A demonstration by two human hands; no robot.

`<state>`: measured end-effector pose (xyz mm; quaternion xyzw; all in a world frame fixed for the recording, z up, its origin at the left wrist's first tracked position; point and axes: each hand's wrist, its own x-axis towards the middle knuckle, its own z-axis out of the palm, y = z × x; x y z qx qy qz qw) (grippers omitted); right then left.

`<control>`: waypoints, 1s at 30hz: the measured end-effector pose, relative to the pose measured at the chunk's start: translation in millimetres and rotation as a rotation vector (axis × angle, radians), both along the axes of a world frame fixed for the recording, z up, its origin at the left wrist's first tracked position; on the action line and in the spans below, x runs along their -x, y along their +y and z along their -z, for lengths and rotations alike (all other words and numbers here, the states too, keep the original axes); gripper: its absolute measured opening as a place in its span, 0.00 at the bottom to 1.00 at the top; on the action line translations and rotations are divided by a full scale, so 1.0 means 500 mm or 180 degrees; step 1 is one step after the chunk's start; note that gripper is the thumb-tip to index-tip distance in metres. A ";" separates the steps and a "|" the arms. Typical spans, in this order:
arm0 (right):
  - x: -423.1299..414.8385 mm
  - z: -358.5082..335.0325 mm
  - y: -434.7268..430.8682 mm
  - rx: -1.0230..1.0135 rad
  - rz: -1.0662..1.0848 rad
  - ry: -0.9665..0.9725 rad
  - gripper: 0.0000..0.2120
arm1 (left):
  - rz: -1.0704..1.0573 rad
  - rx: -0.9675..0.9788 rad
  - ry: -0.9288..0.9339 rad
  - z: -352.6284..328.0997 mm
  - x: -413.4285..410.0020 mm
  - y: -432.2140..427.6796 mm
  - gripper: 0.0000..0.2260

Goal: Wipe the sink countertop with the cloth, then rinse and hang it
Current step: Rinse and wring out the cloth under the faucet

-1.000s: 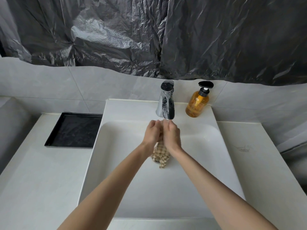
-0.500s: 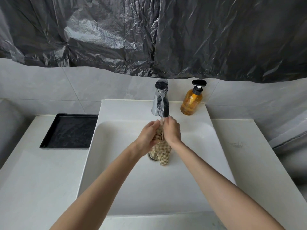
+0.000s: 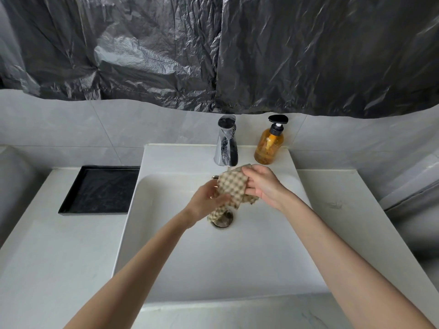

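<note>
A beige checked cloth (image 3: 231, 187) hangs over the white sink basin (image 3: 221, 262), just under the chrome faucet (image 3: 226, 142). My left hand (image 3: 206, 205) grips its lower part, above the drain (image 3: 222, 219). My right hand (image 3: 260, 184) holds its upper right edge, so the cloth is spread between both hands. I cannot tell whether water runs from the faucet.
An amber pump soap bottle (image 3: 269, 143) stands right of the faucet on the sink's back ledge. A black tray (image 3: 99, 189) lies on the white countertop (image 3: 47, 257) to the left. Black plastic sheeting (image 3: 213, 51) covers the wall above the grey tiles.
My hands were pressed together under the faucet with the cloth bunched between them. They have now moved apart and the cloth has opened out between them.
</note>
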<state>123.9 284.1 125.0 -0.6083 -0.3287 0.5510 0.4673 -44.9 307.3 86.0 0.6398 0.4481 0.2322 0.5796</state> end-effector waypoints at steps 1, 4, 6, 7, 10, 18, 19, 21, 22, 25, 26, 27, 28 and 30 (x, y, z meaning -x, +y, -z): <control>-0.004 0.001 -0.003 -0.0053 0.0058 -0.0301 0.07 | -0.0142 -0.0002 0.0029 -0.004 -0.002 0.004 0.10; -0.016 0.024 -0.008 -0.0173 0.0185 -0.1898 0.08 | -0.0427 0.0356 -0.0261 -0.011 -0.004 0.022 0.09; -0.003 0.038 -0.008 -0.0220 0.0141 -0.2008 0.08 | -0.0717 0.0626 -0.0646 -0.016 -0.006 0.028 0.08; 0.012 0.041 -0.007 -0.0235 0.0218 -0.1433 0.07 | -0.0899 0.0659 -0.0786 -0.014 -0.010 0.031 0.08; 0.066 0.050 -0.001 -0.0277 0.0643 0.0089 0.05 | -0.1442 0.0512 -0.0749 -0.001 -0.026 0.040 0.10; 0.150 0.087 0.015 -0.0527 0.0609 -0.1303 0.11 | -0.1566 0.0351 -0.0644 0.020 -0.063 0.027 0.09; 0.154 0.087 0.020 -0.0528 0.0748 -0.1261 0.12 | -0.1562 0.0307 -0.0657 0.019 -0.069 0.026 0.09; 0.153 0.083 0.033 -0.0396 0.1043 -0.1124 0.14 | -0.1555 0.0209 -0.0657 0.017 -0.077 0.029 0.11; 0.152 0.082 0.038 -0.0327 0.1131 -0.1108 0.14 | -0.1559 0.0168 -0.0630 0.018 -0.078 0.032 0.12; 0.147 0.071 0.046 -0.0296 0.1114 -0.1294 0.16 | -0.1588 0.0072 -0.0543 0.015 -0.077 0.041 0.15; 0.145 0.066 0.048 -0.0250 0.1110 -0.1312 0.16 | -0.1572 -0.0003 -0.0472 0.014 -0.075 0.043 0.16; 0.140 0.066 0.053 -0.0158 0.1079 -0.1305 0.17 | -0.1531 -0.0099 -0.0381 0.012 -0.071 0.044 0.16; 0.132 0.068 0.061 -0.0058 0.1022 -0.1350 0.16 | -0.1477 -0.0201 -0.0315 0.010 -0.068 0.043 0.16; 0.118 0.071 0.079 0.0184 0.0901 -0.1364 0.16 | -0.1331 -0.0352 -0.0291 0.004 -0.060 0.038 0.15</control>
